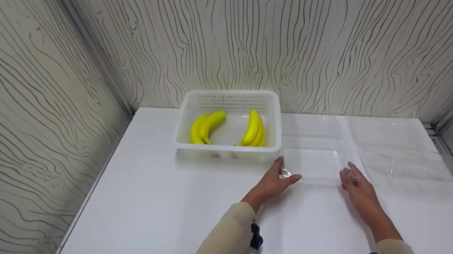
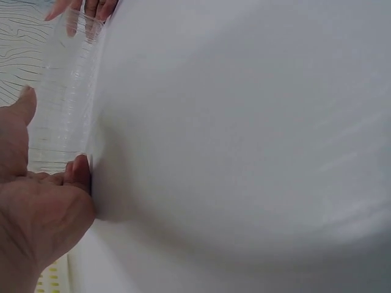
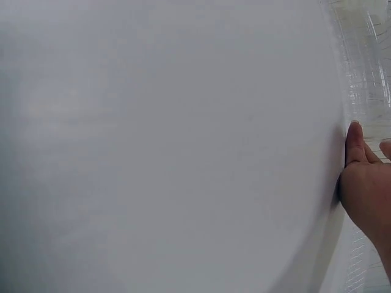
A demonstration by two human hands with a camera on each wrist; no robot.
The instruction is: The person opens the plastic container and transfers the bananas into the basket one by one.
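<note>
A clear plastic box (image 1: pixel 315 180) with a raised transparent lid at its back stands on the white table between the two hands. At its near left corner the left hand (image 1: pixel 272 182) grips the side, thumb stretched along the front. The right hand (image 1: pixel 360 193) holds the opposite side, fingers bent at the near right corner. Both wrist views show the box's clear wall (image 2: pixel 64 104) from close by. Left of it, a white plastic basket (image 1: pixel 228 149) contains a left bunch of yellow bananas (image 1: pixel 206 128) and a right bunch (image 1: pixel 253 129).
Another clear plastic container (image 1: pixel 410 163) lies on the table to the right, near the back edge. Patterned wall panels (image 1: pixel 237 34) enclose the white table (image 1: pixel 149 203) at the back and sides. The basket stands close to the box's left side.
</note>
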